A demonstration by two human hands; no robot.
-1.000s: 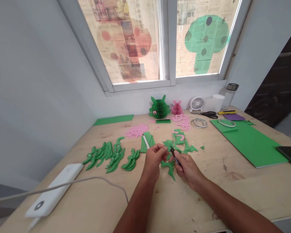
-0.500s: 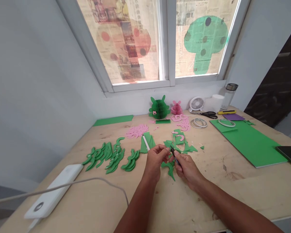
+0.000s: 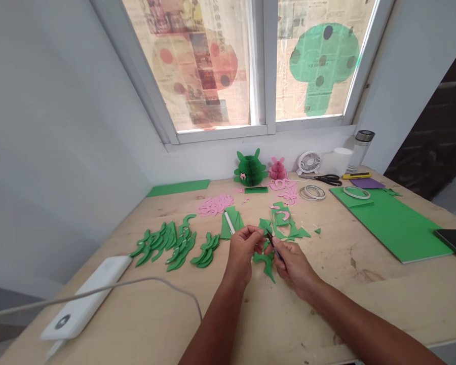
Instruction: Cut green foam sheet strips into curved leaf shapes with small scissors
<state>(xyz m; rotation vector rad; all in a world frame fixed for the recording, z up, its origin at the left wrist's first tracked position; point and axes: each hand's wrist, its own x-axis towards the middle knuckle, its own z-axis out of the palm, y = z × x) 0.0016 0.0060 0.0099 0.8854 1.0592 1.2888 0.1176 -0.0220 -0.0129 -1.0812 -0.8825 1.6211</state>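
My right hand is closed around small dark-bladed scissors, their tip pointing up and left toward my other hand. Fingers and thumb of my left hand are pinched together beside the blades, on a small piece of green paper mostly hidden by the fingers. Under both hands lie curved green paper offcuts. Just beyond them are more green scraps with pink bits on top. A white pen rests on folded green paper left of the scraps.
Stacked green curved cutouts lie left, with pink cutouts behind. A white power bank and its cable are front left. Green and pink paper figures stand by the wall. Tape rolls and green sheets lie right.
The whole view has shifted very slightly. Both hands stay close together, and the scissors' blades have moved only a little against the left fingers.
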